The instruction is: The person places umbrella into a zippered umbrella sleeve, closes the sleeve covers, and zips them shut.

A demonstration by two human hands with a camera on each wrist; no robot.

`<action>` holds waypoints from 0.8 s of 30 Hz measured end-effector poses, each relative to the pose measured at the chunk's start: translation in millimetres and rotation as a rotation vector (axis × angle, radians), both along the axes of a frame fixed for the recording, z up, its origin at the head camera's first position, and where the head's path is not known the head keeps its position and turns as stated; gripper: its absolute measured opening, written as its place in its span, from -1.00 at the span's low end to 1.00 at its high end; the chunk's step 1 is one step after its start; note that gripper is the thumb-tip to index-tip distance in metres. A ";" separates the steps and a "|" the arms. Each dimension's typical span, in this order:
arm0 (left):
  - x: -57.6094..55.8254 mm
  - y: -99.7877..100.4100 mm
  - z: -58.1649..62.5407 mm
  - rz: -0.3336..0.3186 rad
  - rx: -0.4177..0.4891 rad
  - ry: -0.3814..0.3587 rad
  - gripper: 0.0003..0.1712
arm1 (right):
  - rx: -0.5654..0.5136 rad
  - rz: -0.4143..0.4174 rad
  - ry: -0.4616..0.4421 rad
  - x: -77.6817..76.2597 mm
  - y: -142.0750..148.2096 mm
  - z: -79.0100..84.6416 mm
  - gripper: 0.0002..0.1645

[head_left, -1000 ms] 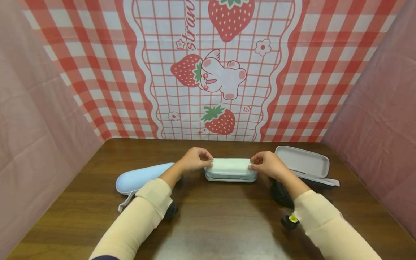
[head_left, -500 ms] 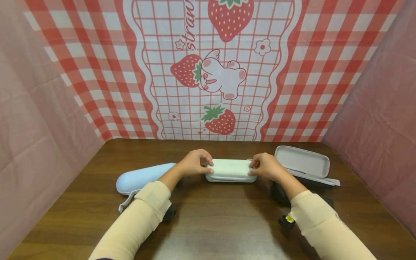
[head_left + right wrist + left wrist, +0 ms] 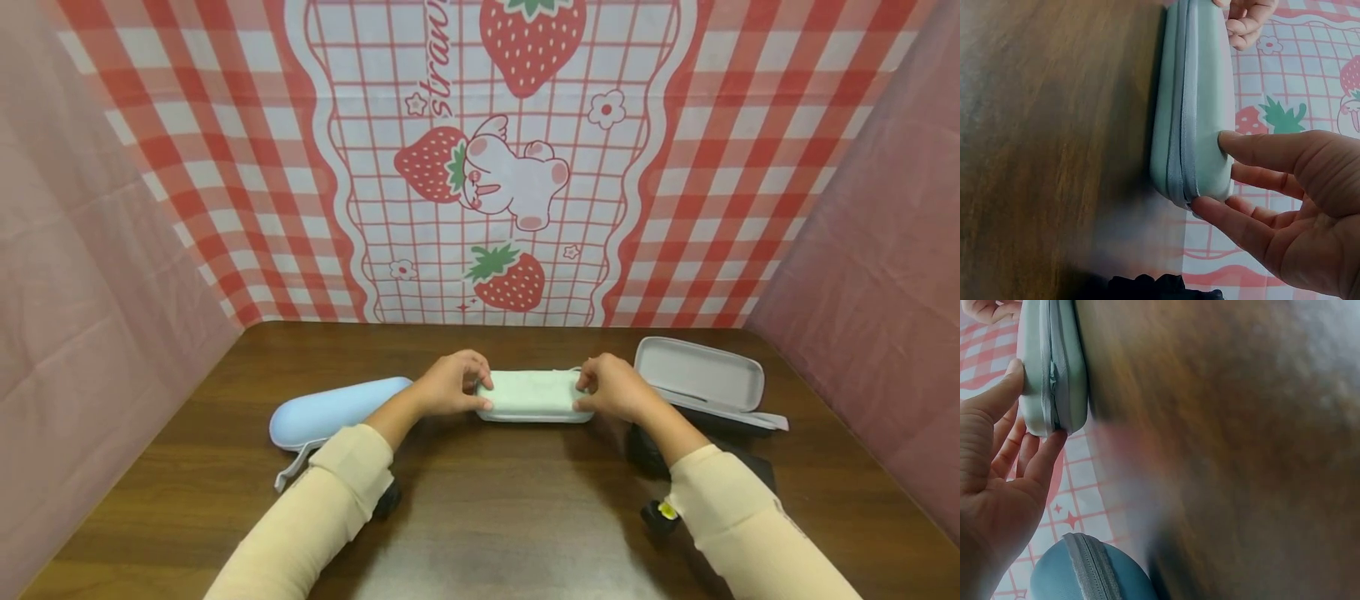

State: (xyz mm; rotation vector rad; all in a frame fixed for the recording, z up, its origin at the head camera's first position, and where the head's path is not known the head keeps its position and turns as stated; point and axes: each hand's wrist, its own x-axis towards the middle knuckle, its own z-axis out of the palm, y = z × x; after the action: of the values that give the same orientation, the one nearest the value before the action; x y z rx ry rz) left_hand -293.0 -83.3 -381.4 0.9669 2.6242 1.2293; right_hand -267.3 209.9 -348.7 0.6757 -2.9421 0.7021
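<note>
1. At the left end of the pale green case (image 3: 535, 395), the left hand (image 3: 448, 385) grips with its thumb on the lid and its fingers bent about the end.
2. Opposite, the right hand (image 3: 613, 387) is clamped on the other end likewise, thumb on the lid, one fingertip by the grey zip (image 3: 1189, 112).
3. Between the hands, the case sits crosswise on the bench (image 3: 510, 533), its lid down over the base; whether the zip is fastened I cannot tell.
4. Cream sleeves (image 3: 300, 508) cover both forearms; a yellow flower (image 3: 666, 510) shows beside the right one.
5. Left of the left hand lies a light blue case (image 3: 326, 414), its grey strap (image 3: 295, 468) on the bench.
6. Right of the right hand, a grey case (image 3: 697, 373) stands open, lid raised.
7. Behind the bench hangs red-and-white checked cloth (image 3: 720, 167) with printed strawberries, pink cloth (image 3: 82, 250) at either side.
</note>
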 end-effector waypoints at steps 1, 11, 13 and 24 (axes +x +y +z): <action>0.2 -0.1 -0.1 -0.001 -0.005 0.009 -0.79 | 0.003 0.006 0.009 0.5 -0.2 0.0 -0.74; 6.5 2.3 2.1 -0.002 -0.124 0.134 -0.78 | 0.033 0.051 0.047 3.6 1.5 0.9 -0.72; 7.6 3.1 2.6 -0.008 -0.145 0.161 -0.78 | 0.040 0.052 0.054 3.2 2.8 1.9 -0.74; 13.3 3.2 2.6 0.015 -0.164 0.260 -0.76 | 0.139 0.095 0.111 -18.3 -2.4 22.7 -0.73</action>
State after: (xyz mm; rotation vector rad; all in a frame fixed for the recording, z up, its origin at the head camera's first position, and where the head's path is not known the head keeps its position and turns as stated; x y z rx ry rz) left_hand -279.8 -80.1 -378.7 1.1473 2.8766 0.9276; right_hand -285.6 207.5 -325.9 0.8414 -2.8921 0.4521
